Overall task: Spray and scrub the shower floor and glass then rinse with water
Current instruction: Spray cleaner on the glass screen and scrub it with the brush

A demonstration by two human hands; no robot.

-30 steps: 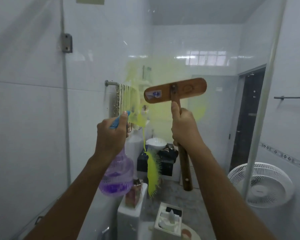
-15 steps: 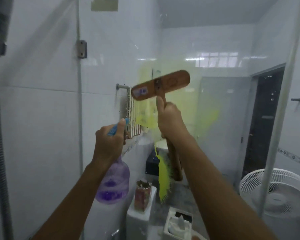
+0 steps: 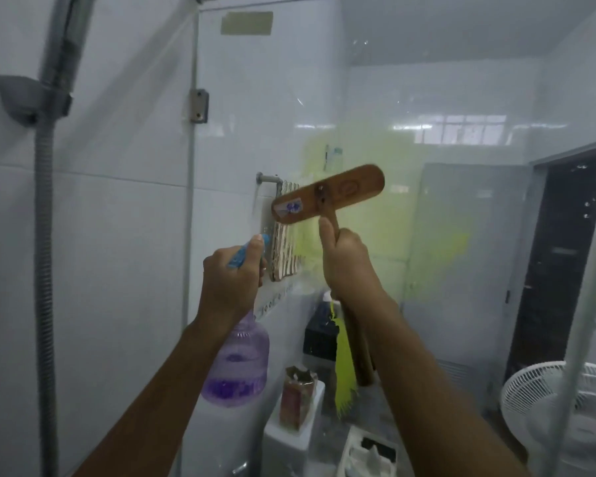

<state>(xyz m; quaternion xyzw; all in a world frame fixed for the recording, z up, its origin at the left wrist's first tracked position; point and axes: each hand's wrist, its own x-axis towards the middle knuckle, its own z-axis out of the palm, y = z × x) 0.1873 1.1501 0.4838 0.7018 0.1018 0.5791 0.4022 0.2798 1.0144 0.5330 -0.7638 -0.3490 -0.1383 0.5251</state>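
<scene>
Right, nearest first: both bare forearms reach up and away from me. The left hand point(image 3: 231, 280) is wrapped around the neck of a translucent purple plastic spray bottle point(image 3: 236, 366). A finger is curled over its blue trigger head point(image 3: 243, 254), and violet liquid pools in the lower part. The bottle hangs upright below the fist, just short of the glass.

The right hand point(image 3: 350, 266) is closed tight on the handle of a long-handled brown wooden scrub brush point(image 3: 327, 197), with the thumb laid up along the shaft. The oblong head sits above the fist, tilted with its right end high. Its wooden back, which carries a small sticker, faces me, and the bristle side is turned to the clear glass shower panel point(image 3: 255, 98). I cannot tell whether the bristles touch. A blurred yellow-green patch point(image 3: 410, 187) spreads over the glass behind the head.

To the left, a grey ribbed shower hose point(image 3: 43, 270) drops from a grey wall bracket point(image 3: 28, 98). A metal clamp point(image 3: 199, 105) holds the panel edge.

Beyond the glass are a striped towel point(image 3: 284, 253) on a rail, a brown carton point(image 3: 296, 397), a white round fan point(image 3: 544, 407) and a dark doorway point(image 3: 561, 263).
</scene>
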